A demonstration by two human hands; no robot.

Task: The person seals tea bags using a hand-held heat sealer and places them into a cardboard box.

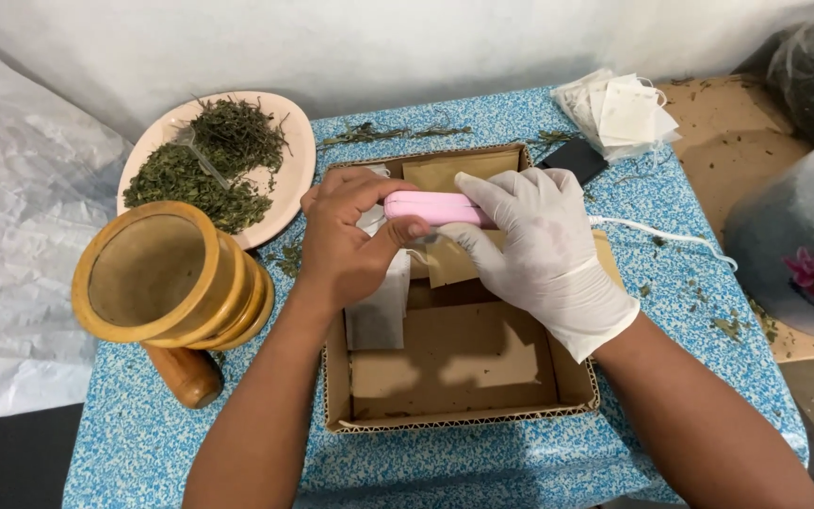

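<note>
Both hands sit over the cardboard box (463,396). Left hand (350,240), bare, fingers curled w/ thumb pressed on the end of a pink sealer (435,207), also pinning a white filter bag (381,306) that hangs into the box. Right hand (544,250), in a white glove, wraps the sealer's other end. Plate of dried herbs (223,160) is up-left of the box, wooden mortar (167,278) just left of it, stack of empty bags (619,113) up-right.

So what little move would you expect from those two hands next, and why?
Probably a squeeze: both hands pinch the pink sealer shut on the white tea bag. The left hand already pinches its end, the gloved right hand grips its other end, and the bag hangs below over the cardboard box.
</note>
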